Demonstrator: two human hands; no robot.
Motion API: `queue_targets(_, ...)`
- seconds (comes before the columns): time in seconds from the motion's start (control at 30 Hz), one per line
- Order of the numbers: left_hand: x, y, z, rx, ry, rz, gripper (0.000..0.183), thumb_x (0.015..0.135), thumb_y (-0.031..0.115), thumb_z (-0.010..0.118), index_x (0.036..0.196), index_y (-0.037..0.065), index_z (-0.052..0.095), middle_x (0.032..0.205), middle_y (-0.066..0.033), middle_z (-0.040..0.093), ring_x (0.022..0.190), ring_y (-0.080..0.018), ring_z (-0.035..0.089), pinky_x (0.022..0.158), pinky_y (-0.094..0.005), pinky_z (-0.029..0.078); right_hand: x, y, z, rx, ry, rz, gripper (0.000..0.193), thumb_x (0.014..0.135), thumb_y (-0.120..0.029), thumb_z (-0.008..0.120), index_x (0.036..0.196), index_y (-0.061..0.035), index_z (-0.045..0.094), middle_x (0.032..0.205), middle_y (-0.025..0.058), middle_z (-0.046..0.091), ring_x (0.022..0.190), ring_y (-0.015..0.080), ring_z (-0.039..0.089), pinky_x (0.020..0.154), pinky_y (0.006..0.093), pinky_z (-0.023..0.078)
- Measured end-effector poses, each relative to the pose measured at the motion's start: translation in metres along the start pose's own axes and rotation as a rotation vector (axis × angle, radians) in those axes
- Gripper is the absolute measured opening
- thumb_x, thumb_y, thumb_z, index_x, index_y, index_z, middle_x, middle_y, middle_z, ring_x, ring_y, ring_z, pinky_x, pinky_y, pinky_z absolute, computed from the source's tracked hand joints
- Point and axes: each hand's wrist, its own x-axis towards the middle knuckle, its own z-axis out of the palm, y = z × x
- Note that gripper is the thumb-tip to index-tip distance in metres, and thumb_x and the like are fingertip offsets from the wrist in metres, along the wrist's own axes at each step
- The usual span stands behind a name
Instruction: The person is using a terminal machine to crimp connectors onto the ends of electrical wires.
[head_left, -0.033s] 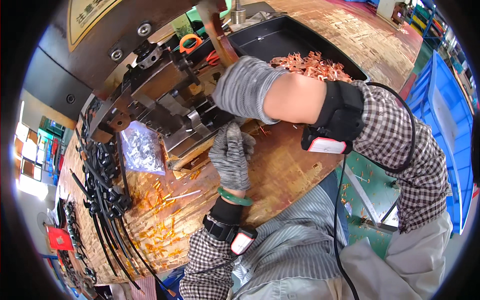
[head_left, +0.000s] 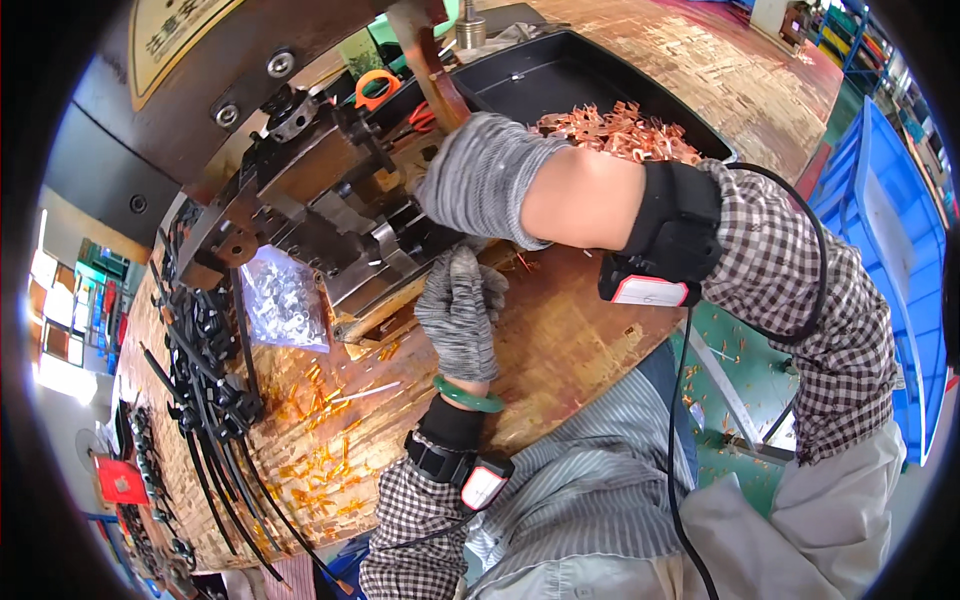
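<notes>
My left hand, in a grey knitted glove, is at the front edge of the press machine. Its fingers are pressed together beside the metal die; whatever they pinch is hidden. Above it, my right hand, also gloved, reaches in from the right with its back toward me. It lies against the machine's right side, just below a worn brown metal bar. The fingers of my right hand are out of sight, so its grip does not show.
Behind my right forearm a black tray contains a heap of copper terminals. Left of the press lie a clear bag of silvery terminals and a bundle of black cables. Orange scraps litter the wooden table. A blue bin stands right.
The whole view has shifted very slightly to the left. Both hands keep the same places at the machine.
</notes>
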Motion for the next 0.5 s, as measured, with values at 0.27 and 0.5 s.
queue_targets(0.27,-0.002,0.004,0.004,0.020,0.027,-0.041,0.026,0.090,0.028,0.047,0.097,0.006,0.059,0.059,0.0001,0.056,0.045,-0.0032,0.044,0.041,-0.0171,0.033,-0.003,0.007,0.000,0.100,0.039,0.046,0.015,0.073,-0.010,0.055,0.085,-0.0044,0.062,0.071,0.0135,0.063,0.068,0.0301,0.063,0.050,0.0390,0.049)
queue_targets(0.5,-0.001,0.002,0.001,0.031,0.034,-0.056,0.027,0.090,0.030,0.048,0.097,0.006,0.059,0.060,-0.0003,0.057,0.046,-0.0036,0.045,0.041,-0.0173,0.034,0.001,0.002,-0.002,0.020,-0.010,0.015,0.015,0.073,-0.011,0.056,0.082,-0.0026,0.064,0.077,0.0125,0.065,0.073,0.0290,0.064,0.055,0.0385,0.050)
